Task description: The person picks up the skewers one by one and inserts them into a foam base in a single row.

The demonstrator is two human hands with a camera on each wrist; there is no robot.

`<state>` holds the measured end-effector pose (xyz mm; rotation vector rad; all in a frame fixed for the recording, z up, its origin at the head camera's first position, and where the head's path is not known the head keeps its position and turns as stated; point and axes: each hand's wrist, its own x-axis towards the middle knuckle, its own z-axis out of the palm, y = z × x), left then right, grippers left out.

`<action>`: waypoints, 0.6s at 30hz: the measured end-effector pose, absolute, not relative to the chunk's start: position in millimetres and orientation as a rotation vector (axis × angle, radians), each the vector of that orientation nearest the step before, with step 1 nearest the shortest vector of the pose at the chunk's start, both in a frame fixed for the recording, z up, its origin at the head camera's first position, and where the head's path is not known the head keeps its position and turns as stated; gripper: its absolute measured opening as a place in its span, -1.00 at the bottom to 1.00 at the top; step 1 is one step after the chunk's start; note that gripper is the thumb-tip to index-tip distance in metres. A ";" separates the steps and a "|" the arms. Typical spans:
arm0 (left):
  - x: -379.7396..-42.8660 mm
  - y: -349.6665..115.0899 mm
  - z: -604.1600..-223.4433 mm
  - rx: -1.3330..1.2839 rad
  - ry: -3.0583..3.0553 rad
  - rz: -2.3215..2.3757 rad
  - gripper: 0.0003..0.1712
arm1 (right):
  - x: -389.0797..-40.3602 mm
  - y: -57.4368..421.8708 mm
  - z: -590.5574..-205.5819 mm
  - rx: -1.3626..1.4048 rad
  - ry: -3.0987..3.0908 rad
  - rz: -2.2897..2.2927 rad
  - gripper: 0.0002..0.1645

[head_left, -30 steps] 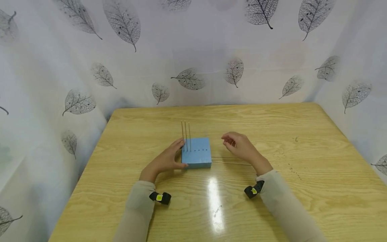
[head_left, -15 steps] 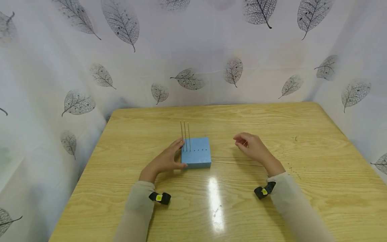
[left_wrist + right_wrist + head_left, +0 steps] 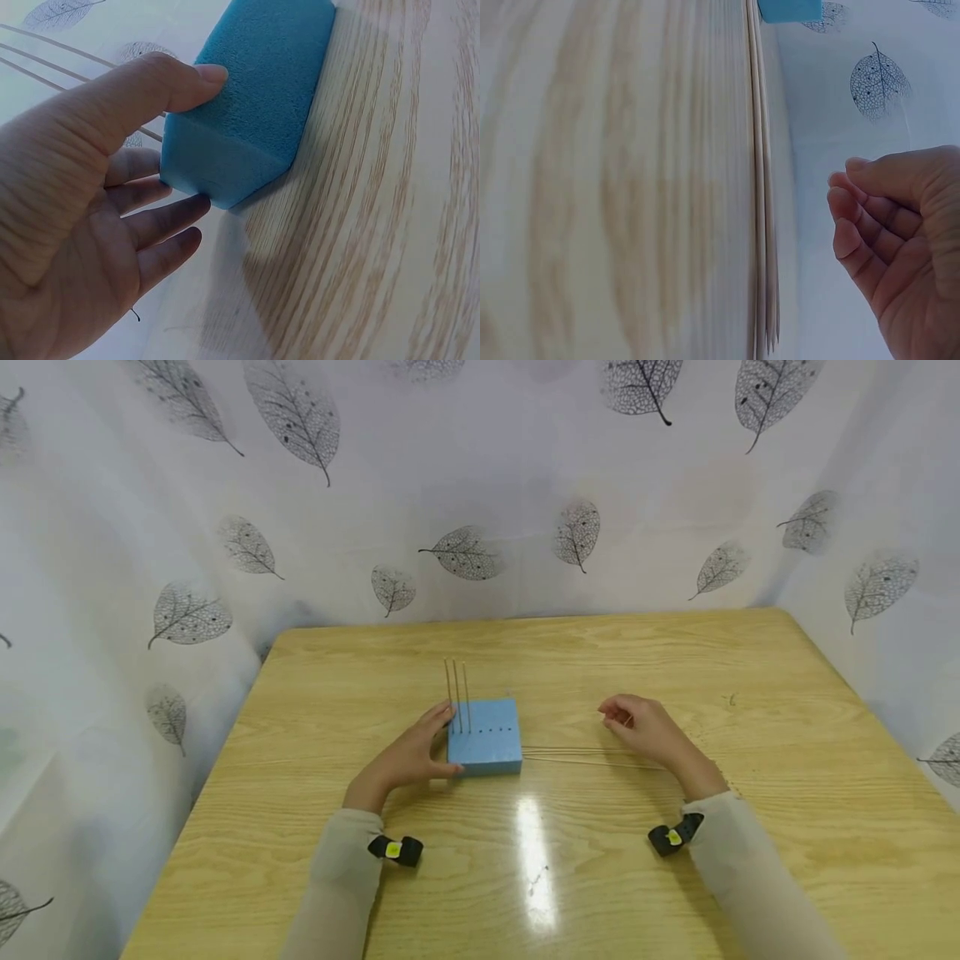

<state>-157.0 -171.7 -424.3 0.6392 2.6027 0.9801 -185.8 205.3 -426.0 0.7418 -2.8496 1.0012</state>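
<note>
blue foam block (image 3: 489, 748) flat on the table (image 3: 360, 685), three thin sticks (image 3: 457, 693) upright at its left end. four holes (image 3: 491, 729) to the right of them show nothing in them.

left hand (image 3: 408, 756) spread round the block's left end, thumb on the near face, fingers by the left and far sides; reads as a light steadying grip.

right hand (image 3: 651, 731) up over the table, well apart from the block. fingers loosely bent, thumb close to the index tip, nothing seen between them. loose sticks (image 3: 761, 150) lie below it, stretching rightward from beside the block.

step in hand, my reading: between insertions, going for another stick. next move seems to want a fine pinch on one loose stick, block held steady.

against the earlier frames: right hand farther right; left hand, block and the three uprights essentially unchanged.
</note>
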 end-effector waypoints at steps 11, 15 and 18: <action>-156.8 -171.8 -422.7 0.638 2.608 0.980 0.11 | -183.1 216.4 -428.2 0.755 -2.930 0.958 -0.88; -156.8 -171.8 -422.8 0.643 2.607 0.972 0.11 | -183.1 219.6 -430.2 0.781 -2.964 0.937 -0.89; -157.0 -171.7 -423.4 0.648 2.606 0.970 0.11 | -183.7 220.7 -431.4 0.803 -2.992 0.960 -0.89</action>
